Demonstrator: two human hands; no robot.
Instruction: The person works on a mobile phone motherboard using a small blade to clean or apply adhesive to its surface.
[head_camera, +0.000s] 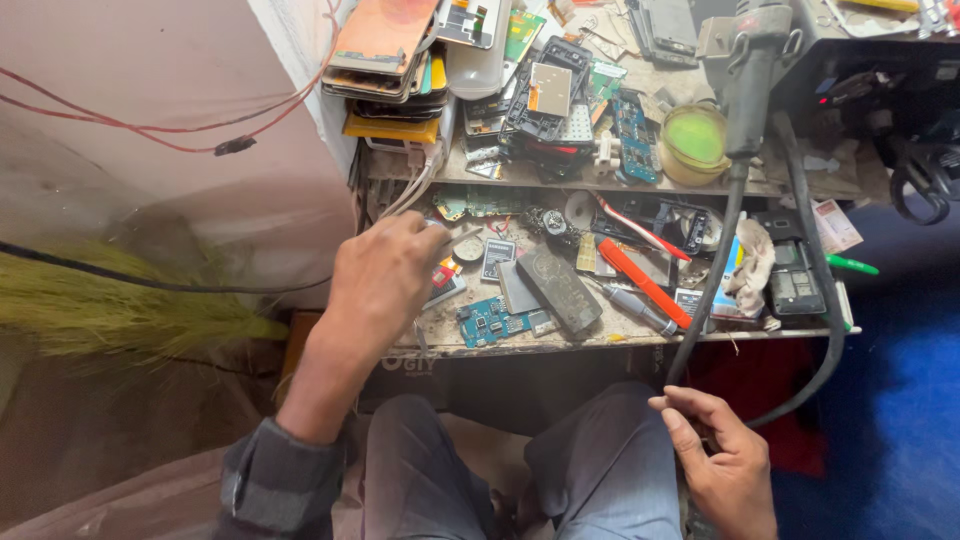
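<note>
At the left end of the cluttered workbench (600, 345), the left hand (385, 275) is closing around a small slim object, apparently a tool or cable end, though the fingers are hiding most of it and its kind cannot be confirmed. It is hovering just above a blue circuit board (490, 322) and beside a dark rectangular phone part (560, 290). The right hand (725, 455) is resting low over the lap, fingers loosely curled and pinching the black hose (700, 310) that is running up to the hot-air handpiece (755, 70) on the upper shelf. For sound practice, the worker is advised to be keeping the hose slack clear of the orange-handled tool (645, 282) and loose boards, steadying the left wrist against the bench edge, and lifting small parts straight up to avoid dragging neighbours off the edge.
</note>
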